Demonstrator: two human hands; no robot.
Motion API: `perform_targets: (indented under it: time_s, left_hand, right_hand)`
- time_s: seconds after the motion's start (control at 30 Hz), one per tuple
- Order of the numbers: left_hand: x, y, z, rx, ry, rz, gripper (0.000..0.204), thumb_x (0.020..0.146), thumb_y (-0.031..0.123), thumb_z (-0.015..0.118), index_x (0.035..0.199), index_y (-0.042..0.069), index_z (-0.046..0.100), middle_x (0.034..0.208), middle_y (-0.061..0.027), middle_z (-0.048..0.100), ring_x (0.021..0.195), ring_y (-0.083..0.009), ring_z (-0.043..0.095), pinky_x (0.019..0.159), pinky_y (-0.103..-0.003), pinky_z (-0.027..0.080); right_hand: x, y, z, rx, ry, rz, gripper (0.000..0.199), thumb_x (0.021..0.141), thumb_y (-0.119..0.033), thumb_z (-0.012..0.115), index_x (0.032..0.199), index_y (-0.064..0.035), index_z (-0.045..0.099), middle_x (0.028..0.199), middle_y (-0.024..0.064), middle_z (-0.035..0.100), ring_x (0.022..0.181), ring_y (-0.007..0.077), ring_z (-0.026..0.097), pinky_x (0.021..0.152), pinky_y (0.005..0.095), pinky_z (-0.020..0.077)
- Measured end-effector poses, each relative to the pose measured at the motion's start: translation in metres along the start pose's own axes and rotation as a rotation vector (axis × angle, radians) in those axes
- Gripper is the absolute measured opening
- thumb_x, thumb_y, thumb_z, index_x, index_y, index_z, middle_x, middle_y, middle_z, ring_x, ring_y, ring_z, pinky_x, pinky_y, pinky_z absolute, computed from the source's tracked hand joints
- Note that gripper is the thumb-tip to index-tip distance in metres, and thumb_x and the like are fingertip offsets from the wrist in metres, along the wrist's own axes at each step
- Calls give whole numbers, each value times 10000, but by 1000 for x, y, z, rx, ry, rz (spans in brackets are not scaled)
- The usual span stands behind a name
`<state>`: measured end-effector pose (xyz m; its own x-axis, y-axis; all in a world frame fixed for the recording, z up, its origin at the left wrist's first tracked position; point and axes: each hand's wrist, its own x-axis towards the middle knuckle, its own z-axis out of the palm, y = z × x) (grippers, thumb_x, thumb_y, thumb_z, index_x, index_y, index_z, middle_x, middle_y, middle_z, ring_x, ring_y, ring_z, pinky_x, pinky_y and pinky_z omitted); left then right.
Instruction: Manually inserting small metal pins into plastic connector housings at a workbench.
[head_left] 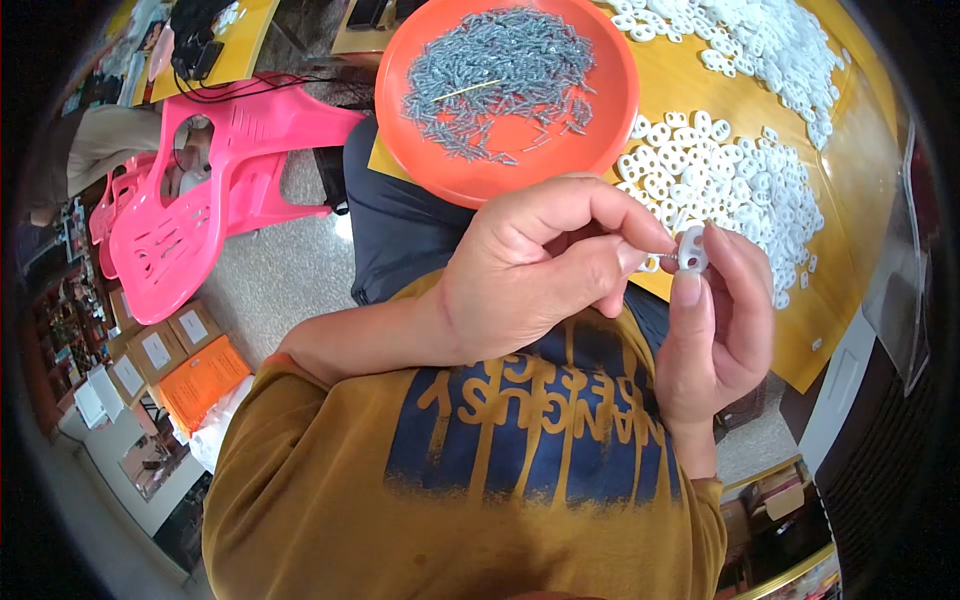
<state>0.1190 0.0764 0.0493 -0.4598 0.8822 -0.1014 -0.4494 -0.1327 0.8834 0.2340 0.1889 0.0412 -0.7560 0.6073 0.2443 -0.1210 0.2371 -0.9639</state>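
My left hand point(550, 265) pinches a thin metal spring point(668, 257) between thumb and forefinger. Between the thumb and fingers of my right hand point(715, 325) is a small white plastic piece with two holes point(691, 250). The spring's tip meets the side of the white piece; whether it has entered cannot be made out. Just beyond my left hand, an orange-red bowl point(450, 180) holds a heap of small metal springs point(500, 75). More white two-holed pieces point(690, 165) lie loose on the yellow table beyond my right hand.
The yellow table point(840, 230) carries another pile of white pieces point(765, 50) at the far right. A clear plastic sheet point(900, 270) hangs by its right edge. Pink plastic chairs point(185, 235) stand to the left, with cardboard boxes point(160, 350) and an orange package point(203, 382) nearer.
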Motion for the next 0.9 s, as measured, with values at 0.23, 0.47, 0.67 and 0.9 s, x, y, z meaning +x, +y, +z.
perform_targets:
  time_s: [0.23, 0.47, 0.67, 0.9]
  left_hand:
    - [0, -4, -4, 133, -59, 147, 231, 788, -83, 471, 1012, -40, 501, 927, -89, 480, 678, -97, 546, 629, -198, 458]
    - [4, 0, -15, 650, -77, 412, 261, 727, -100, 542, 978, -31, 529, 874, -104, 538, 682, -125, 557, 583, -215, 464]
    - [7, 1, -16, 923, -53, 703, 295, 650, -74, 607, 934, -11, 555, 742, -97, 569, 617, -179, 555, 538, -256, 453]
    - [6, 0, -14, 964, -9, 702, 249, 638, -46, 630, 866, 12, 551, 708, -81, 560, 596, -183, 548, 510, -263, 444]
  right_hand:
    - [3, -1, 1, 8, -5, 18, 268, 744, 59, 558, 1010, 72, 528, 966, 153, 539, 852, 199, 514, 750, 281, 416]
    - [5, 0, 4, 250, -48, 86, 263, 768, 41, 547, 1028, 71, 522, 985, 136, 520, 860, 164, 507, 743, 250, 424]
    - [4, -4, 7, 304, -20, 186, 253, 773, 40, 542, 1025, 61, 527, 974, 120, 514, 849, 136, 508, 709, 227, 448]
    - [1, -1, 6, 366, -43, 268, 256, 764, 52, 547, 1020, 60, 530, 973, 113, 517, 843, 119, 506, 692, 219, 444]
